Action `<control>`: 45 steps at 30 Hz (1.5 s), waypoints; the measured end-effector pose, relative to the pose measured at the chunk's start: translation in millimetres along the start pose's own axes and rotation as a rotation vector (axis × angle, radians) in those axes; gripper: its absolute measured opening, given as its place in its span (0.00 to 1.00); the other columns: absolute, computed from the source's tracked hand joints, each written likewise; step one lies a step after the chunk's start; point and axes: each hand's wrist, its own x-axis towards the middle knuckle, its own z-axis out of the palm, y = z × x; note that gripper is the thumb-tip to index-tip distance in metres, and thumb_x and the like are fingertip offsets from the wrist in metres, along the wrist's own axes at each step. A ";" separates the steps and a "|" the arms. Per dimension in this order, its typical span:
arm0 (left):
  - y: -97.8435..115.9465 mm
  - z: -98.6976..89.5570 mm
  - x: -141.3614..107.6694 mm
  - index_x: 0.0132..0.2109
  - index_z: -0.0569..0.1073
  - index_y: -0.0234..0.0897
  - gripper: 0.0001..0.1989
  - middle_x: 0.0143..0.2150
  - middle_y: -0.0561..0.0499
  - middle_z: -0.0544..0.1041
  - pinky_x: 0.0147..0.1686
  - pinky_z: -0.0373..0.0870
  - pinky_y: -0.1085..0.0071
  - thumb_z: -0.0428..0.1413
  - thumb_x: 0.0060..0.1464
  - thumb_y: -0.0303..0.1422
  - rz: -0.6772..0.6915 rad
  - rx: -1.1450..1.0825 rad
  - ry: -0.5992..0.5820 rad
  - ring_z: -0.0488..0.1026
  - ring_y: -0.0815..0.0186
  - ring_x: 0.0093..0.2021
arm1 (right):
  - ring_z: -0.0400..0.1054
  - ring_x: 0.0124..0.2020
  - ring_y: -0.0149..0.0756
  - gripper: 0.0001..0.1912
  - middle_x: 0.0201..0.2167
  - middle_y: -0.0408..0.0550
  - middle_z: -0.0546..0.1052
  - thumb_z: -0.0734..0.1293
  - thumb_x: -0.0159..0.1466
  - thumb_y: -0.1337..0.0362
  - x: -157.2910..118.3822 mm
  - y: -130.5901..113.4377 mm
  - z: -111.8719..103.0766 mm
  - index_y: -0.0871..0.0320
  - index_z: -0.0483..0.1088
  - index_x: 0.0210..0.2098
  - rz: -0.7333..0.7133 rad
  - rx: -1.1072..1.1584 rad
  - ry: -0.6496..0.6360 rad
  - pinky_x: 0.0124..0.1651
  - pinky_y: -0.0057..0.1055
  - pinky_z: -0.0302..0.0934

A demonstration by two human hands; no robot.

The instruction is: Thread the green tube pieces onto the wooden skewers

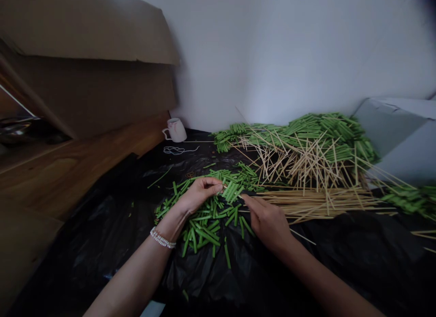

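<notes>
Between my two hands is a thin wooden skewer with several cut green stem pieces (232,192) threaded side by side across it. My left hand (200,193) pinches the skewer's left end between thumb and fingers. At the other end, my right hand (267,219) is closed on the skewer, its fingertips close to the green pieces and its grip partly hidden. Beneath and around my hands lies a loose pile of cut green stems (204,233). Just right of my right hand, a bundle of bare skewers (323,203) lies flat.
Filled green skewers (327,131) are heaped at the back, their sticks crossing forward. A white mug (176,130) and white string (177,150) lie back left. A cardboard box (102,81) stands left, a pale box (398,135) right. Black plastic sheeting (112,235) covers the surface.
</notes>
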 end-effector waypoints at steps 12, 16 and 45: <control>2.9 6.5 -1.6 0.31 0.79 0.32 0.12 0.31 0.51 0.77 0.38 0.64 0.72 0.66 0.44 0.38 0.000 -0.004 0.037 0.70 0.69 0.32 | 0.74 0.36 0.35 0.23 0.38 0.48 0.78 0.55 0.63 0.72 1.0 -0.1 2.4 0.55 0.68 0.55 -0.013 -0.055 0.000 0.38 0.27 0.64; 2.4 4.0 -1.8 0.36 0.80 0.34 0.13 0.30 0.52 0.77 0.36 0.65 0.74 0.65 0.46 0.39 -0.018 -0.011 0.039 0.69 0.71 0.30 | 0.73 0.34 0.34 0.23 0.36 0.48 0.78 0.56 0.64 0.72 2.2 0.4 -1.8 0.55 0.69 0.55 -0.009 -0.094 0.023 0.34 0.26 0.63; 10.8 -20.8 -0.2 0.38 0.78 0.39 0.07 0.39 0.49 0.78 0.46 0.65 0.65 0.55 0.54 0.28 0.346 1.011 0.065 0.72 0.61 0.43 | 0.74 0.36 0.34 0.22 0.39 0.49 0.78 0.56 0.65 0.71 2.6 5.2 -3.9 0.56 0.69 0.55 0.001 -0.110 0.058 0.40 0.27 0.65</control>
